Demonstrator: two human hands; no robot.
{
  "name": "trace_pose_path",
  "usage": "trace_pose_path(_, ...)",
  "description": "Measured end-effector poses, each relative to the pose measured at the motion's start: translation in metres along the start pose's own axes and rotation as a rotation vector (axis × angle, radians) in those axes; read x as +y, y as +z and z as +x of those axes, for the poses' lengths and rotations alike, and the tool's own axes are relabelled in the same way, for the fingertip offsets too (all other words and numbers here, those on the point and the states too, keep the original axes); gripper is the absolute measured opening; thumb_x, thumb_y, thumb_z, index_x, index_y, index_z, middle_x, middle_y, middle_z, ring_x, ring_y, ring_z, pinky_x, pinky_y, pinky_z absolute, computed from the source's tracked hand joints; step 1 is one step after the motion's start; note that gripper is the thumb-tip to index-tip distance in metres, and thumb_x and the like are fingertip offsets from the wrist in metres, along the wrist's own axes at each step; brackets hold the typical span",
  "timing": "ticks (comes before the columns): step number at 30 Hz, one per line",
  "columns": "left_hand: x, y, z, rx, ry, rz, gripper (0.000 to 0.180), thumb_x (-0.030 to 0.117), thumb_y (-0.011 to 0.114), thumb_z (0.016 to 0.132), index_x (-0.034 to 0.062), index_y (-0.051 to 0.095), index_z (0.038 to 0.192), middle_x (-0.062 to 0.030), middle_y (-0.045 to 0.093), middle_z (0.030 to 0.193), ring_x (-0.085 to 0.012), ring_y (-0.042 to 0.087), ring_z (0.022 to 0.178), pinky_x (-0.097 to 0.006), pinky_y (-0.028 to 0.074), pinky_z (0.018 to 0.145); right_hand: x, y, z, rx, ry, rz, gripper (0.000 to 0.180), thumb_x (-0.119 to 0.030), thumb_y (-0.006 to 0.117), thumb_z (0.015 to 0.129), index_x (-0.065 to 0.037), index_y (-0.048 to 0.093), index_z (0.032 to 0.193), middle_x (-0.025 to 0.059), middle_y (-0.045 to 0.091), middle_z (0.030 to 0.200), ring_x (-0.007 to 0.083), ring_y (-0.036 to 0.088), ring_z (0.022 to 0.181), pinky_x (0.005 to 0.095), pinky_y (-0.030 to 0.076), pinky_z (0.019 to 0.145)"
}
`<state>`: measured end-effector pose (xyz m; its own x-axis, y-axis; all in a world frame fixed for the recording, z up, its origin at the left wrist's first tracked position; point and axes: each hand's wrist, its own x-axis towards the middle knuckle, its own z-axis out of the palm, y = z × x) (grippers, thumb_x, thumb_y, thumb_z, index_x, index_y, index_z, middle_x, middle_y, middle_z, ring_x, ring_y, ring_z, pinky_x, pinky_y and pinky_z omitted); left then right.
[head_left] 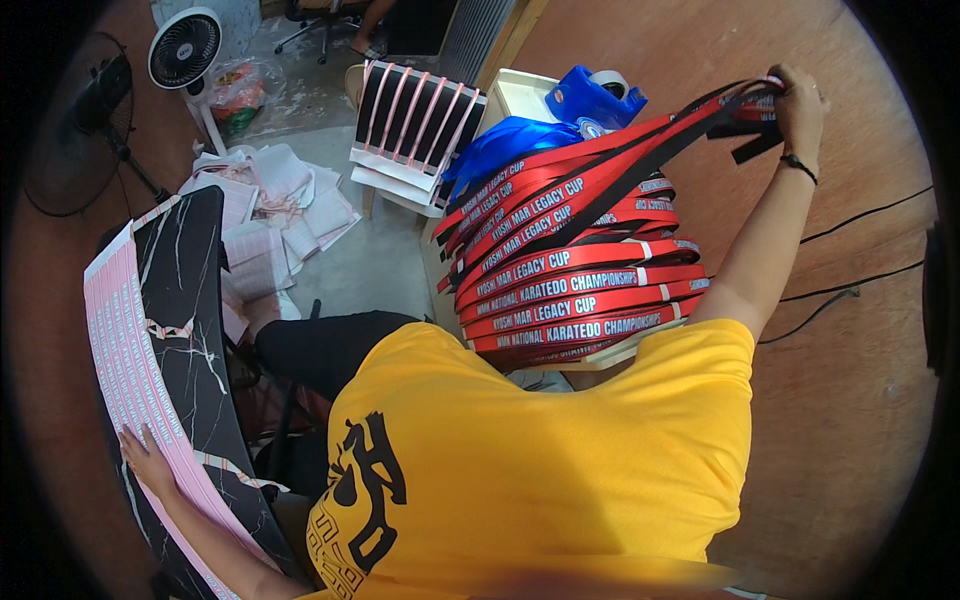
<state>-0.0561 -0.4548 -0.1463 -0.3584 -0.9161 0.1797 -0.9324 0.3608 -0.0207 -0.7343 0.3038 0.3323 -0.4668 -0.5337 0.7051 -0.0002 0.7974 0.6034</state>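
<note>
On the left, my left hand point(150, 465) lies flat with fingers spread on a long pink sheet printed with rows of lettering point(140, 365). The sheet runs along a black marble-patterned table point(190, 265). At the upper right, my raised right hand point(803, 110) is closed round the gathered ends of red-and-black printed lanyards point(690, 125). They stretch taut from my fist down to a thick pile of similar lanyards point(575, 290), banded red with white lettering. Shiny blue ribbon point(515, 148) lies behind the pile.
A blue tape dispenser point(595, 97) sits on a cream surface beyond the pile. Black panels with pink strips point(415, 115) rest on a stool. Loose printed papers point(270, 205) cover part of the floor. Two fans point(185, 48) stand at far left; black cables point(850, 290) run along the right wall.
</note>
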Motion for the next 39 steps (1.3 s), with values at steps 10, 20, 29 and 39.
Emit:
trace_pose_path(10, 0.004, -0.003, -0.003, -0.009, -0.01, -0.034, 0.067, 0.053, 0.039, 0.102, 0.0104, 0.033, 0.153, -0.0149, 0.028, 0.16, -0.0373, 0.024, 0.147, -0.045, 0.019, 0.12, 0.015, 0.135, -0.136, -0.62, 0.027, 0.091, 0.02, -0.002, 0.064, 0.076, -0.011, 0.068, 0.093, 0.016, 0.065, 0.096, 0.0392, 0.06, 0.097, 0.0478, 0.049, 0.084)
trace_pose_path(20, -0.007, 0.005, -0.004, 0.197, 0.085, -0.327, 0.055, 0.026, 0.055, 0.1, -0.0008, 0.041, 0.146, -0.0214, 0.038, 0.153, -0.0354, 0.028, 0.146, -0.044, 0.018, 0.12, -0.055, 0.183, -0.102, -1.012, 0.107, 0.333, 0.057, 0.004, 0.047, 0.083, -0.012, 0.055, 0.137, 0.0199, 0.064, 0.127, 0.0301, 0.062, 0.118, 0.0433, 0.049, 0.099)
trace_pose_path(29, -0.013, -0.081, -0.048, 0.001, -0.368, -0.183, 0.051, 0.037, 0.058, 0.095, 0.0085, 0.055, 0.138, -0.0238, 0.042, 0.149, -0.0434, 0.033, 0.141, -0.049, 0.026, 0.116, -0.381, -0.073, 0.073, -0.033, -0.709, 1.407, 0.035, -0.002, 0.059, 0.088, -0.002, 0.062, 0.123, 0.0169, 0.063, 0.122, 0.0328, 0.06, 0.114, 0.0379, 0.047, 0.097)
trace_pose_path(39, 0.087, -0.163, -0.24, -0.03, -0.621, -0.256, 0.06, 0.035, 0.061, 0.094, 0.0065, 0.046, 0.144, -0.0212, 0.028, 0.158, -0.047, 0.021, 0.146, -0.063, 0.018, 0.115, -0.794, -0.26, 0.034, -0.36, -0.824, 1.89, 0.05, -0.035, 0.069, 0.086, 0.003, 0.063, 0.119, 0.0234, 0.065, 0.119, 0.0373, 0.06, 0.114, 0.0432, 0.047, 0.098)
